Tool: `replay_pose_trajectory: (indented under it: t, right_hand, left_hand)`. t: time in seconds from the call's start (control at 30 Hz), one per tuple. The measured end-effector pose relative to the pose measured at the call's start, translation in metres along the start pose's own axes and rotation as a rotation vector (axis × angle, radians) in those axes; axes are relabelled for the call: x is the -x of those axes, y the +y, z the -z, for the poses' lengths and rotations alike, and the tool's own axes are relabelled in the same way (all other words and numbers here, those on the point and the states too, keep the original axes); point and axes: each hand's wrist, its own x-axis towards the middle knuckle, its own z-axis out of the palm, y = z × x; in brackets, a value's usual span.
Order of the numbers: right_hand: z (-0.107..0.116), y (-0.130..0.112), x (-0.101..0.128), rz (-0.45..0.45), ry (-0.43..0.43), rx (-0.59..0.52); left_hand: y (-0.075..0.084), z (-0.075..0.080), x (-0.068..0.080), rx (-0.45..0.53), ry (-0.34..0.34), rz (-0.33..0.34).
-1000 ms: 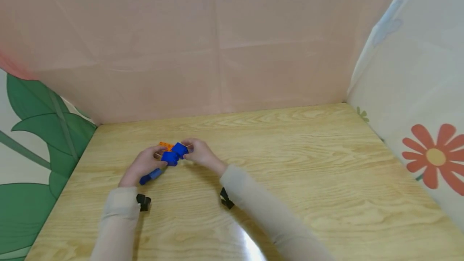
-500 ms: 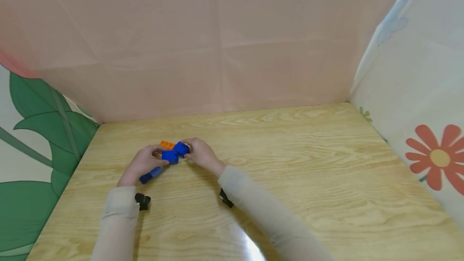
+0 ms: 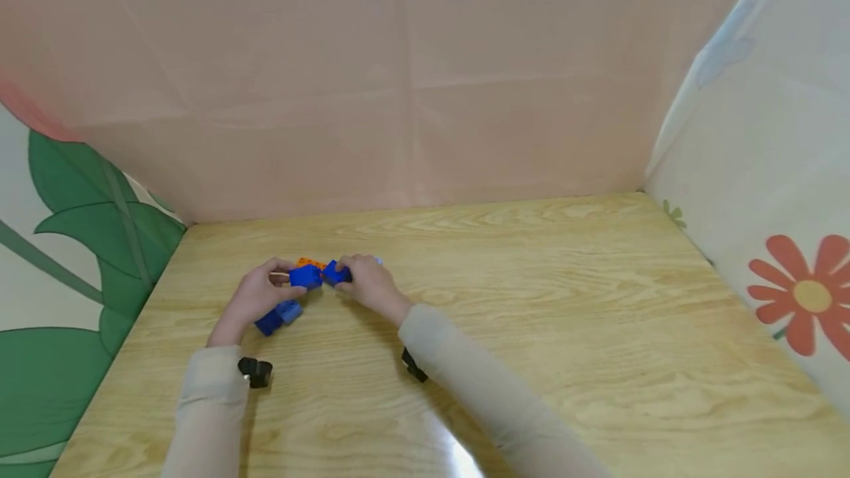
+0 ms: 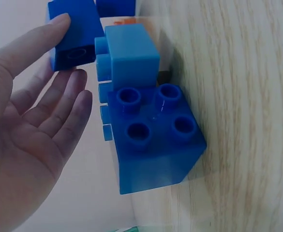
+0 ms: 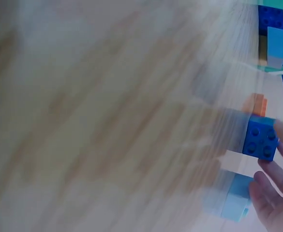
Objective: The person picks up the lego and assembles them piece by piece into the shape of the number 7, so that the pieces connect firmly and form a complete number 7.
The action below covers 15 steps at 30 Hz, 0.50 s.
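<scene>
Evidently the step in hand is lining up two loose toy blocks. The left hand (image 3: 251,296) pinches the left-hand blue block (image 4: 78,31) between its thumb and fingers, while the right hand (image 3: 373,286) has its thumb and fingertips clamped on the right-hand blue block (image 5: 260,139). Both blocks are side by side over the far left part of the tabletop (image 3: 531,301), with a narrow gap between them in the head view. Studs on the right-hand blue block face sideways, and the left-hand blue block is tilted.

Just behind them lies an orange block (image 3: 307,262). Nearer the person, below the left palm, a dark blue block (image 4: 156,140) lies on its side, its studs pointing sideways, close against a light blue block (image 4: 131,53) whose studs point up. Another block, pale blue (image 5: 238,195), rests by the right fingertips.

As I judge it, the next move calls for both grips to hold firm and the wrists to turn, so that the studs of one block face the underside of the other; if the blocks are pressed together while skewed, they could slip.
</scene>
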Motion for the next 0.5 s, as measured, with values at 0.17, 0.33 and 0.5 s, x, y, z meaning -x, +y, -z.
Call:
replay_pose_trajectory:
  t: [0.17,0.33,0.5]
  right_hand:
    - [-0.0011,0.0022,0.0006,-0.055,0.076,-0.004]
    - [0.0014,0.0042,0.0,-0.033,0.037,-0.029]
    - [0.0072,0.0083,0.0014,0.041,-0.039,-0.043]
  left_hand:
    - [-0.0003,-0.0003,-0.0003,0.024,0.011,-0.001]
    - [0.0008,-0.0005,-0.001,0.041,0.032,0.012]
    - [0.0021,0.0011,-0.0002,0.055,0.059,0.016]
